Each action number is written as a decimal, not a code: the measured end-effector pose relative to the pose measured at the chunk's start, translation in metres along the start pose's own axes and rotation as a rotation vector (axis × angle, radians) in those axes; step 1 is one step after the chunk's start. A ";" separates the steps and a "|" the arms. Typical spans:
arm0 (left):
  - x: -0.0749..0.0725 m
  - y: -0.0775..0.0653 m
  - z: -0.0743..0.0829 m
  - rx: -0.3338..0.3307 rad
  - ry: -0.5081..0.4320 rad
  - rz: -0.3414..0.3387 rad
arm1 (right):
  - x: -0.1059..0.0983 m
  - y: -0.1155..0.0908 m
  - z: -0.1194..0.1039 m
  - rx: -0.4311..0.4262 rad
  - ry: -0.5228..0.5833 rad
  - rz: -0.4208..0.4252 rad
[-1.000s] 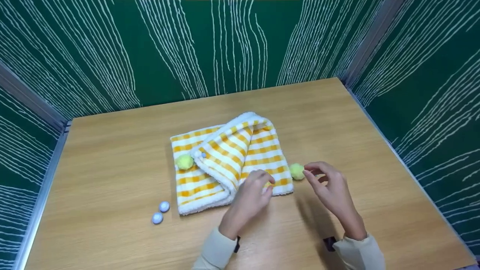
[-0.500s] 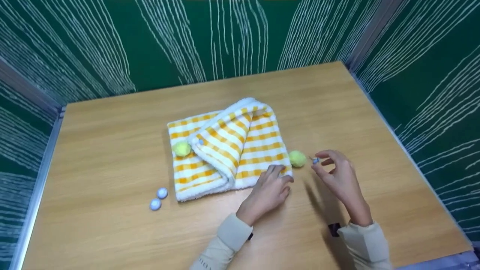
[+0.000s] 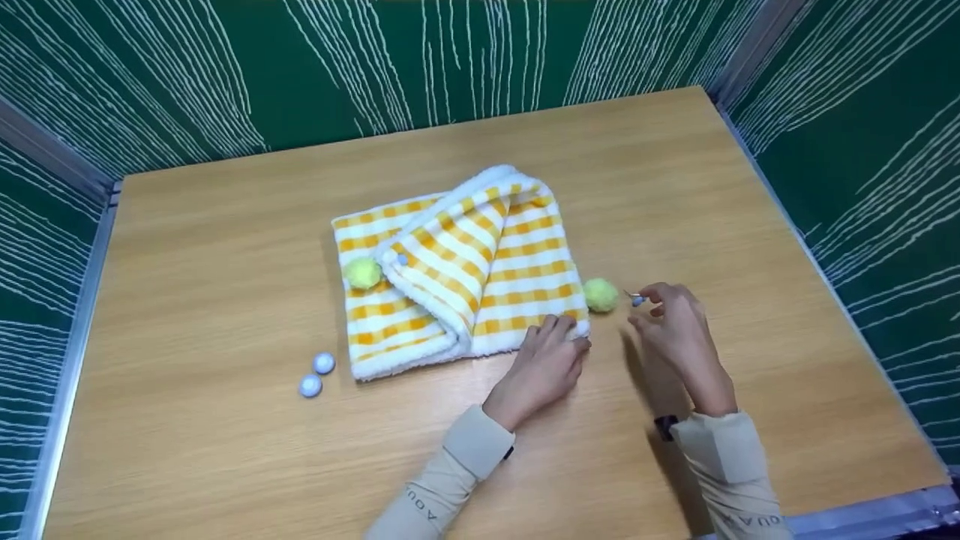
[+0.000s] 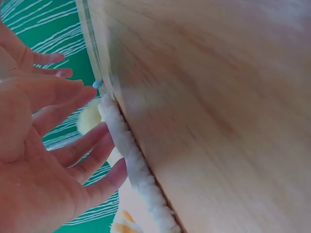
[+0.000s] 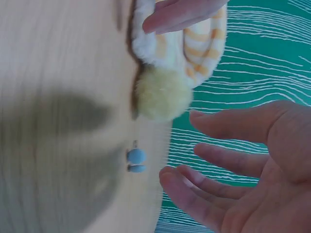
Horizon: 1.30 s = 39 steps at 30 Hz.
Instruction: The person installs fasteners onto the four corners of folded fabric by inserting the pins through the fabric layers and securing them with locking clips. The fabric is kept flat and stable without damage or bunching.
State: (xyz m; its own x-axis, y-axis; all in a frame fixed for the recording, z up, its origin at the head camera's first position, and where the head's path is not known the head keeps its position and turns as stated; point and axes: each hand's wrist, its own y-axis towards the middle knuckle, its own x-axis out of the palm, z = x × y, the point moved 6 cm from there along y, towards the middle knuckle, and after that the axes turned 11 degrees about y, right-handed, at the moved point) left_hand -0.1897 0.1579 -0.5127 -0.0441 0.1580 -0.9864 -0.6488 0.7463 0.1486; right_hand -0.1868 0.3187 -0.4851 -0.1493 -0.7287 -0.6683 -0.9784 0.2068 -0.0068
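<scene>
One risk: a fingertip nudge could scatter small blue pieces (image 5: pixel 136 156) on worktop (image 3: pixel 225 285). Your right hand (image 3: pixel 681 334), fingers parted, gripping nothing, hovers beside them; left hand (image 3: pixel 541 367) rests relaxed on blanket (image 3: pixel 525 270).

Even light covers the table (image 3: pixel 217 300); a soft shadow (image 3: pixel 675 476) runs toward its near edge (wrist views look hazy).

White-lined green walls (image 3: pixel 315 82) border a wooden table (image 3: pixel 217 285).
</scene>
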 end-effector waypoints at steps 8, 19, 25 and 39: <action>0.007 0.001 -0.002 -0.001 0.041 -0.027 | 0.010 0.013 0.016 0.120 0.001 -0.034; 0.012 -0.001 -0.004 0.002 -0.030 -0.116 | 0.021 0.016 0.022 0.165 -0.019 -0.068; 0.014 -0.001 -0.002 0.019 -0.003 -0.164 | 0.024 0.017 0.023 0.141 -0.031 -0.048; 0.017 0.001 0.001 -0.040 0.017 -0.217 | 0.026 0.013 0.026 0.149 -0.027 -0.049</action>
State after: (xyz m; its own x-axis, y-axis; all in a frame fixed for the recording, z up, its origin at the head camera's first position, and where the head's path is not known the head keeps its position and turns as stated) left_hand -0.1907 0.1621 -0.5291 0.0870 -0.0145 -0.9961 -0.6738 0.7356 -0.0695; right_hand -0.2000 0.3196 -0.5213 -0.0960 -0.7232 -0.6839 -0.9520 0.2674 -0.1492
